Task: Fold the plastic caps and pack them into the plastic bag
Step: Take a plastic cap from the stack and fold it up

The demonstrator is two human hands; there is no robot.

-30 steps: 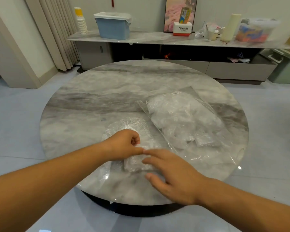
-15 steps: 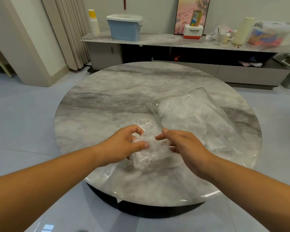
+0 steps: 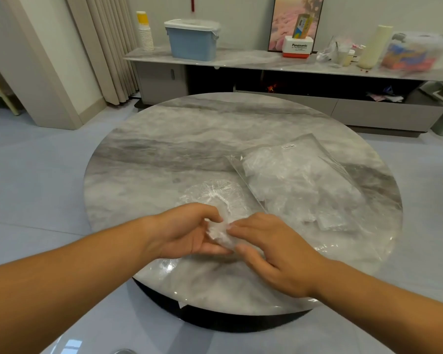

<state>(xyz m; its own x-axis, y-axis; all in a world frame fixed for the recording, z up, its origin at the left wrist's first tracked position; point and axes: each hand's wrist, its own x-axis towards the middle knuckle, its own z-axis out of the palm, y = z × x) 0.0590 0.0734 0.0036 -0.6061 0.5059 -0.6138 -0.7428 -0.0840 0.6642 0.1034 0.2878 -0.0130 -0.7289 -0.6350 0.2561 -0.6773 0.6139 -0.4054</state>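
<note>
A crumpled clear plastic cap point(image 3: 221, 232) is held just above the round marble table point(image 3: 164, 154). My left hand point(image 3: 187, 232) cups it from the left and below. My right hand point(image 3: 271, 251) pinches its right side with the fingertips. Behind my hands another clear cap point(image 3: 215, 191) lies spread flat on the table. To the right lies a clear plastic bag point(image 3: 299, 182), with several folded caps inside it and a small white label near its far end.
The table's near edge is right below my wrists. A long sideboard point(image 3: 241, 62) stands behind the table with a blue lidded box point(image 3: 192, 39), stacked paper cups point(image 3: 145, 31), a Panasonic box point(image 3: 298, 47) and other clutter. Curtains hang at the left.
Both hands have lifted the cap off the table and gathered it into a tighter bundle between them. The view has shifted, so the table sits further right in frame.
</note>
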